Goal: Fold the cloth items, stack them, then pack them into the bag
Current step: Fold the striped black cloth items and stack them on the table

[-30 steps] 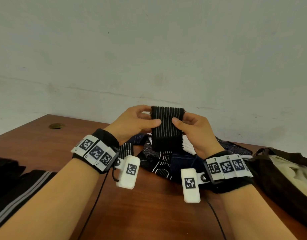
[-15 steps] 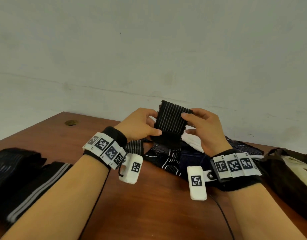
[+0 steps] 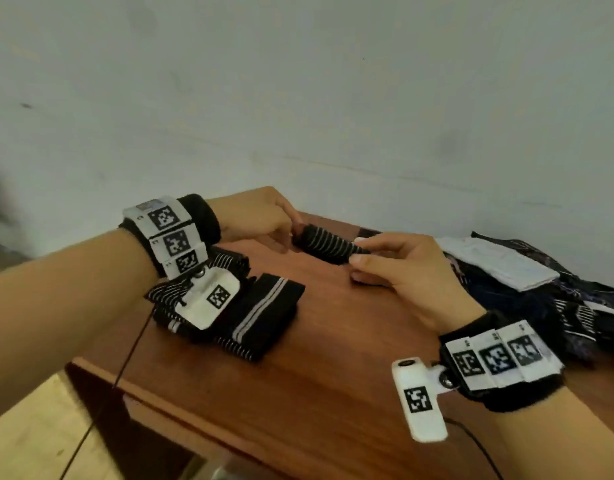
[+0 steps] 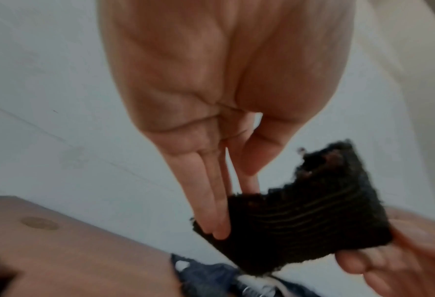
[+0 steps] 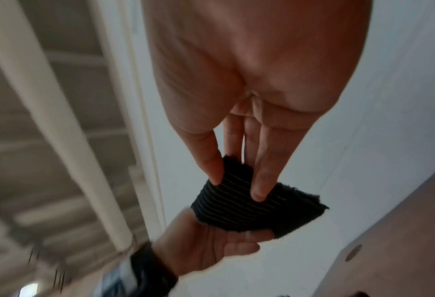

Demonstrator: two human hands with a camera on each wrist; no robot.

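Both hands are on one small folded black cloth (image 3: 328, 247) with thin pale stripes, held in the air just above the far part of the wooden table (image 3: 333, 358). The left hand (image 3: 255, 220) pinches its left end, fingers curled in around the edge, and from the left wrist view you can see the fingertips (image 4: 217, 225) pressed flat against the fabric. The right hand (image 3: 399, 268) has the other end, thumb and fingers closed on it; the right wrist view shows two fingertips (image 5: 259, 193) sitting on the striped face. The cloth looks like a thick little bundle, tilted a bit, and I can't tell if it actually touches the table. Nearer on the left, partly under the left wrist, there's a stack of folded black striped cloths (image 3: 260, 313) lying flat on the wood. Off to the right is a loose pile of dark patterned clothes (image 3: 547, 306) with a folded white piece (image 3: 495, 263) lying on top of it, well apart from the stack.
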